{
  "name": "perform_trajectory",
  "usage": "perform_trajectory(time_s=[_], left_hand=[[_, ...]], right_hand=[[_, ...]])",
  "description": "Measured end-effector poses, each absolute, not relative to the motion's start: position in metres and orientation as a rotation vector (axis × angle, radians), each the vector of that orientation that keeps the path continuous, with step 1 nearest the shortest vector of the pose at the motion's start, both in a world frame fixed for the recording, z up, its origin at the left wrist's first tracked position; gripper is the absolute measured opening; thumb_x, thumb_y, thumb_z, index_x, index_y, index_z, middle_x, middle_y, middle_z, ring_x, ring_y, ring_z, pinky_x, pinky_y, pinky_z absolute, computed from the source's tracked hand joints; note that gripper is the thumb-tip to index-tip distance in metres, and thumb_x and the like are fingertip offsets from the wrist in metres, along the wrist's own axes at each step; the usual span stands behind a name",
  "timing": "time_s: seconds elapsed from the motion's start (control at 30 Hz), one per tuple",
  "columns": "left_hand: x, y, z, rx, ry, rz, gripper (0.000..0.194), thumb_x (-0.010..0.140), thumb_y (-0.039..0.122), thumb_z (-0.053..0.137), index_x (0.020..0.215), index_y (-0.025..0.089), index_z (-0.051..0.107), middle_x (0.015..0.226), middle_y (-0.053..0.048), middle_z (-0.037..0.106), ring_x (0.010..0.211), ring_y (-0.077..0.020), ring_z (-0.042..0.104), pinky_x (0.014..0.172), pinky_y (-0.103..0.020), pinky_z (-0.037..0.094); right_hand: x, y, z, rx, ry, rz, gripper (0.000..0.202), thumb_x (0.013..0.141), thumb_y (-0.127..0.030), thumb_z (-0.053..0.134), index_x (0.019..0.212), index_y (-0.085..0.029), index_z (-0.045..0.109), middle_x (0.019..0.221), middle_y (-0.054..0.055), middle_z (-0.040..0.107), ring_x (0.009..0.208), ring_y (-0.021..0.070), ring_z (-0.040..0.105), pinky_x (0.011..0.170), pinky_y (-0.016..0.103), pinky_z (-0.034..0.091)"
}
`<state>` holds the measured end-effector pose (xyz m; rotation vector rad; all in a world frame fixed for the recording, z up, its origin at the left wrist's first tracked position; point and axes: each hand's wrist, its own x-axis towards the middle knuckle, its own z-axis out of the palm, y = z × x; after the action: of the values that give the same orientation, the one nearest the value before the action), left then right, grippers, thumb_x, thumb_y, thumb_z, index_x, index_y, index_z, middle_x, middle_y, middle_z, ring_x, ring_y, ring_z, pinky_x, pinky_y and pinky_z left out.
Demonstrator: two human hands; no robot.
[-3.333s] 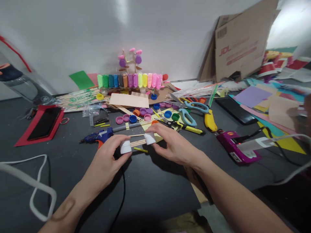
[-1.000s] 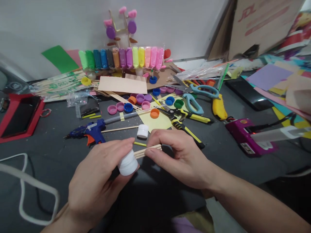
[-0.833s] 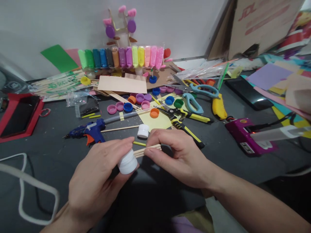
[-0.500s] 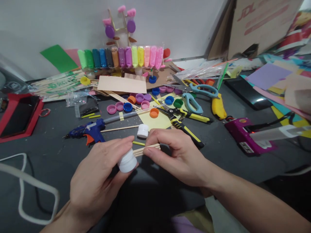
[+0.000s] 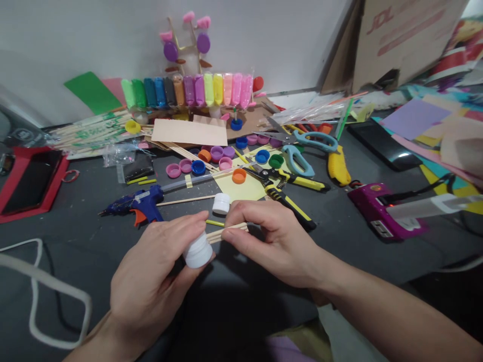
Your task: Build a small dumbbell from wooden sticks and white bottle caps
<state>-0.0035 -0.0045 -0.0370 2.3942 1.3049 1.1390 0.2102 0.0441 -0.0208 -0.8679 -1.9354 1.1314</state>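
My left hand [image 5: 160,269] is closed round a stack of white bottle caps [image 5: 198,251], fingers above and thumb below. A small bundle of thin wooden sticks [image 5: 228,233] juts out from the caps' right side. My right hand [image 5: 269,239] pinches these sticks near their free end between thumb and fingers. Where the sticks meet the caps is partly hidden by my left fingers. Just beyond my hands, a second white cap stack [image 5: 221,203] stands on the table, with one long wooden stick [image 5: 188,200] reaching it from the left.
Left of the caps lies a blue glue gun [image 5: 141,203]. Yellow-black pliers [image 5: 283,188], blue-handled scissors [image 5: 302,146] and several coloured caps [image 5: 238,175] lie behind my hands. A purple power box [image 5: 385,208] is at right, a white cable [image 5: 56,286] at left.
Almost nothing differs. The view has shifted very slightly; both hands keep the same grip on the white caps and the wooden sticks.
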Motion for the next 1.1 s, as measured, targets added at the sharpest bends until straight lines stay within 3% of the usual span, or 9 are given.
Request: perform_trajectory(time_s=[0.63,0.83,0.97,1.1], left_hand=[[-0.004,-0.003,-0.038,2.373,1.245,1.188,0.043,0.085,0.011,0.071,0.126,0.02,0.062,0.126,-0.002,0.071,0.113,-0.0139,0.065,0.097,-0.024,0.047],[-0.006,-0.001,-0.036,2.327,1.296,1.227,0.052,0.082,0.01,0.074,0.13,0.023,0.061,0.123,-0.002,0.071,0.11,-0.0168,0.065,0.097,-0.029,0.048],[-0.001,-0.002,-0.041,2.074,1.361,1.353,0.055,0.078,0.008,0.077,0.128,0.026,0.062,0.12,-0.002,0.072,0.108,-0.02,0.066,0.096,-0.035,0.05],[0.007,-0.005,-0.047,1.869,1.362,1.456,0.052,0.077,0.007,0.078,0.123,0.027,0.063,0.121,-0.002,0.072,0.11,-0.0214,0.067,0.097,-0.036,0.053]], right_hand=[[0.21,0.041,-0.017,-0.869,-1.918,1.137,0.019,0.093,-0.019,0.059,0.075,-0.015,0.062,0.067,-0.003,0.056,0.06,0.0089,0.048,0.058,0.022,0.038],[0.216,0.045,-0.009,-0.976,-1.746,1.276,0.022,0.091,-0.037,0.065,0.09,-0.014,0.067,0.079,0.001,0.063,0.07,0.0126,0.054,0.062,0.024,0.041],[0.216,0.047,-0.011,-0.967,-1.617,1.454,0.029,0.092,-0.043,0.064,0.089,-0.015,0.065,0.074,-0.001,0.059,0.065,0.0122,0.05,0.059,0.024,0.041],[0.209,0.042,-0.015,-0.928,-1.786,1.528,0.028,0.085,-0.04,0.075,0.094,-0.014,0.067,0.077,-0.001,0.058,0.066,0.0124,0.051,0.059,0.024,0.042]])
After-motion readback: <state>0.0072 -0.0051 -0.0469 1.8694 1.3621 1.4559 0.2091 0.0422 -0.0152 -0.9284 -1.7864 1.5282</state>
